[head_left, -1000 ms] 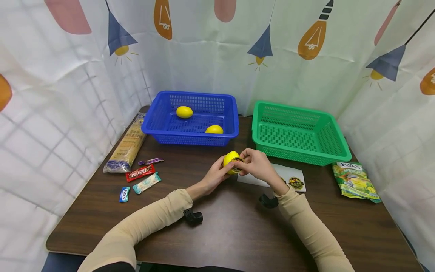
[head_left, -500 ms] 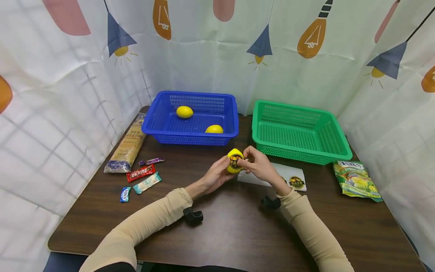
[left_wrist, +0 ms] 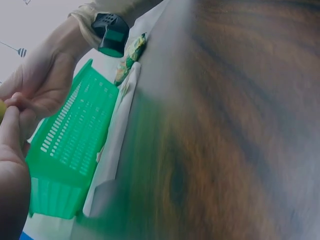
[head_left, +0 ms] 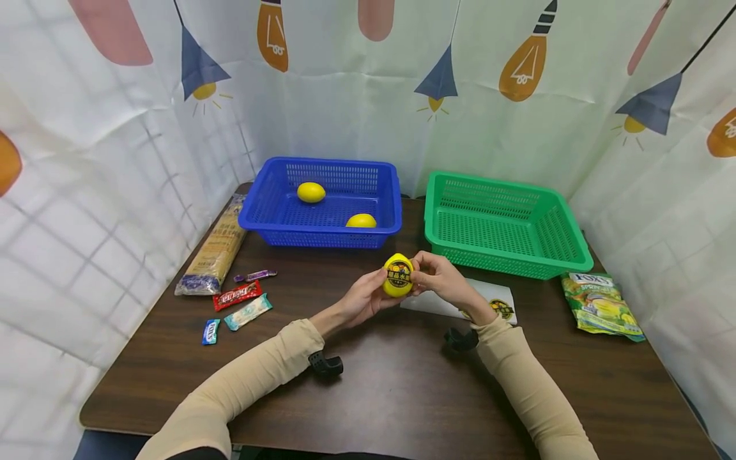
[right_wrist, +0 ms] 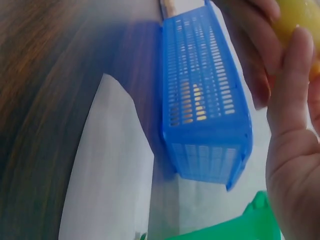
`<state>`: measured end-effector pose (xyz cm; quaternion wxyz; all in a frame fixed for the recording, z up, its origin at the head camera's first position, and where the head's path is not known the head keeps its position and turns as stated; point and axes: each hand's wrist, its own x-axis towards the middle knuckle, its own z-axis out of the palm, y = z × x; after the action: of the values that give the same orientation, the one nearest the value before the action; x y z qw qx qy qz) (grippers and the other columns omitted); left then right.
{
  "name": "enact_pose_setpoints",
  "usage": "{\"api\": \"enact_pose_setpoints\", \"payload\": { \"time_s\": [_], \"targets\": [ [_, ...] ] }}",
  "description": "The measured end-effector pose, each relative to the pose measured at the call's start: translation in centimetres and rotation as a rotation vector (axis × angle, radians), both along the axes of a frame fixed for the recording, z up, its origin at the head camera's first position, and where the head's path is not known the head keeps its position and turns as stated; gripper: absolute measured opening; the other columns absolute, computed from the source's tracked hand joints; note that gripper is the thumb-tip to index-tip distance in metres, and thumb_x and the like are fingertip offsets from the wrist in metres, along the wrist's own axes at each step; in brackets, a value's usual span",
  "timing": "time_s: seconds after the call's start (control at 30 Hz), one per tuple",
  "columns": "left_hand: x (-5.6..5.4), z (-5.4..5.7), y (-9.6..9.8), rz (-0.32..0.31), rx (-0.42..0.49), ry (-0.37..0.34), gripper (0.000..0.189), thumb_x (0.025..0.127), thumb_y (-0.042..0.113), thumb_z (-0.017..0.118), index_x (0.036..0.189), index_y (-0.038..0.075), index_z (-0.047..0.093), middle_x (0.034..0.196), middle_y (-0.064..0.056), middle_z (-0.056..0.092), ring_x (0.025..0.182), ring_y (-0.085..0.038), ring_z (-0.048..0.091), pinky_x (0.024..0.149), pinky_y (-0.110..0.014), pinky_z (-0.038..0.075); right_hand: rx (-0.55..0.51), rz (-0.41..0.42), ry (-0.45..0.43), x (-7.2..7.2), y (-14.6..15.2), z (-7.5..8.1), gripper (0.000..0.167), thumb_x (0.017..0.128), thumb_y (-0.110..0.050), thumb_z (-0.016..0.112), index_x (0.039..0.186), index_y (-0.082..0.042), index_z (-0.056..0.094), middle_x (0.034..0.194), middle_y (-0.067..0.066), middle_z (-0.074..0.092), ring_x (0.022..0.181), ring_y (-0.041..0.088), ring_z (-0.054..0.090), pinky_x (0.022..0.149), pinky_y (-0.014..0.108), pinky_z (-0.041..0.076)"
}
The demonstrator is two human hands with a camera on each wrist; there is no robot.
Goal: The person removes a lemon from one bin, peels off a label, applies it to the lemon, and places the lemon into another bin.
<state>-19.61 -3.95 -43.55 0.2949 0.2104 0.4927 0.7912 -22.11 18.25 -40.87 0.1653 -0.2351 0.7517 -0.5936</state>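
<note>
head view: taken from above the near edge of the dark table (head_left: 374,396), facing forward and down, far enough back to span the tabletop and the curtain (head_left: 356,121). left wrist view: taken low and close, turned on its side, facing past the left hand (left_wrist: 12,185) to the green basket (left_wrist: 75,135). right wrist view: likewise sideways, with the right hand (right_wrist: 292,130) large at the right edge and the blue basket (right_wrist: 200,75) beyond; blurred wood makes its height hard to judge. shared by both wrist views: the white sheet (right_wrist: 107,170); the head view includes both baskets.
</note>
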Motion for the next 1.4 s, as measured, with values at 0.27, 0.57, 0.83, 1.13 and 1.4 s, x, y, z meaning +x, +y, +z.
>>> {"api": "enact_pose_setpoints", "payload": {
  "time_s": [0.27, 0.57, 0.83, 1.13, 1.4],
  "targets": [
    [-0.6, 0.0, -0.5, 0.02, -0.065, 0.019, 0.055, 0.109, 0.026, 0.023, 0.153, -0.006, 0.021, 0.132, -0.011, 0.051, 0.112, -0.007, 0.061, 0.117, -0.061, 0.025, 0.104, -0.053, 0.07, 0.0, -0.5, 0.9, 0.027, 0.101, -0.03, 0.057, 0.105, -0.003, 0.056, 0.103, 0.014, 0.064, 0.078, 0.016, 0.07, 0.075, 0.059, 0.06],
    [-1.0, -0.4, -0.9, -0.032, -0.144, 0.057, 0.056, 0.108, 0.032, 0.026, 0.152, -0.002, 0.024, 0.143, -0.023, 0.045, 0.113, -0.006, 0.062, 0.118, -0.063, 0.024, 0.281, -0.109, 0.194, -0.2, -2.4, 1.1, 0.04, 0.093, -0.043, 0.067, 0.122, -0.016, 0.057, 0.119, 0.01, 0.068, 0.105, 0.027, 0.068, 0.086, 0.041, 0.06],
    [-1.1, -1.1, -0.7, -0.011, -0.193, 0.15, 0.041, 0.102, 0.012, 0.051, 0.141, 0.002, 0.042, 0.126, -0.005, 0.063, 0.114, -0.009, 0.065, 0.114, -0.057, 0.037, 0.291, -0.064, 0.145, -0.1, -2.8, 1.0, 0.042, 0.094, -0.043, 0.066, 0.126, -0.016, 0.064, 0.116, 0.008, 0.068, 0.072, 0.021, 0.065, 0.064, 0.044, 0.06],
    [-1.0, -1.5, -1.0, -0.013, -0.266, 0.164, 0.049, 0.099, 0.017, 0.061, 0.141, 0.003, 0.042, 0.128, -0.011, 0.059, 0.113, -0.016, 0.063, 0.11, -0.048, 0.047, 0.263, -0.057, 0.126, -0.1, -2.7, 0.8, 0.042, 0.095, -0.038, 0.065, 0.127, -0.011, 0.065, 0.117, 0.009, 0.069, 0.08, 0.019, 0.062, 0.062, 0.029, 0.054],
    [-1.0, -1.5, -1.0, 0.019, -0.34, 0.207, 0.051, 0.096, 0.013, 0.064, 0.14, -0.001, 0.043, 0.126, -0.019, 0.059, 0.101, -0.011, 0.061, 0.094, -0.03, 0.056, 0.204, -0.034, 0.033, -0.5, -2.5, 0.7, 0.038, 0.096, -0.03, 0.064, 0.126, -0.006, 0.065, 0.111, 0.014, 0.067, 0.067, 0.018, 0.058, 0.056, 0.031, 0.055]
  ]
}}
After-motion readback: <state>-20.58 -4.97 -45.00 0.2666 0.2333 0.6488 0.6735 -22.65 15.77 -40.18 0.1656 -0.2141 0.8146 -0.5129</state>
